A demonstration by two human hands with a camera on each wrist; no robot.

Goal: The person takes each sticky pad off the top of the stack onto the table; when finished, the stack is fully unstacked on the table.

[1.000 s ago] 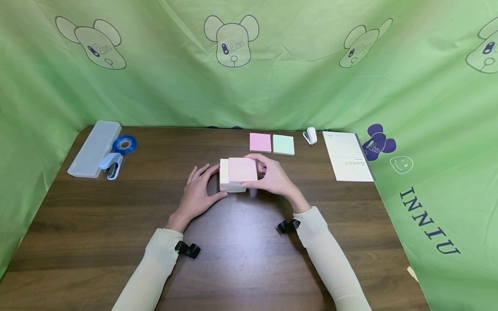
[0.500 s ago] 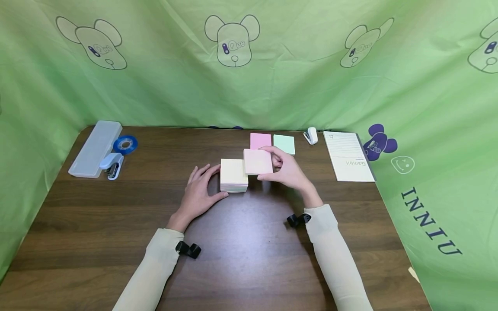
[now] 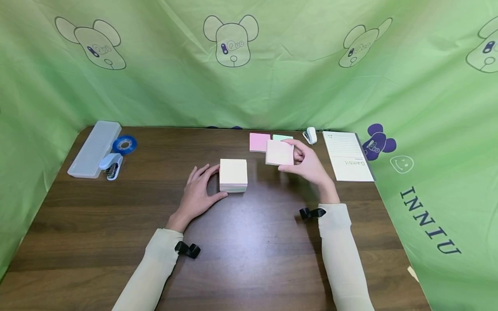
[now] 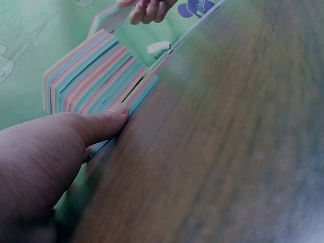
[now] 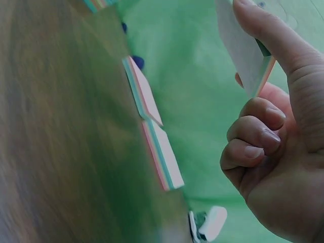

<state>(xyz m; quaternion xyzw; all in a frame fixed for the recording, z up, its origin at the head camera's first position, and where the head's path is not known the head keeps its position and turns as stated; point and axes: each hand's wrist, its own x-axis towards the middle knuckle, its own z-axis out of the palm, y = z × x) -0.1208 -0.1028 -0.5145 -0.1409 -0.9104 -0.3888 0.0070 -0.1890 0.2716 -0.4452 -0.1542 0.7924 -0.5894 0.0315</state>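
A thick stack of sticky note pads (image 3: 233, 172) stands on the table, cream on top, with layered coloured edges (image 4: 93, 76) in the left wrist view. At its left side rests my left hand (image 3: 196, 194), fingers spread and fairly straight. The thumb (image 4: 109, 124) touches the stack's lower layers. My right hand (image 3: 309, 166) pinches a pale pink sticky note pad (image 3: 279, 152) between thumb and fingers, raised above the table. In the right wrist view its other fingers (image 5: 253, 136) are curled in beneath the pad. Behind it lie a pink pad (image 3: 259, 142) and a partly covered mint pad (image 3: 282, 137).
A small white stapler (image 3: 310, 135) and a lined notepad (image 3: 347, 157) lie at the back right. At the back left are a translucent case (image 3: 94, 149), a blue tape roll (image 3: 124, 144) and a light blue stapler (image 3: 111, 165). A green curtain (image 3: 175, 86) borders the table.
My right hand has carried the pale pink pad off the stack, rightward and toward the back, uncovering the cream top. The left hand has stayed at the stack.
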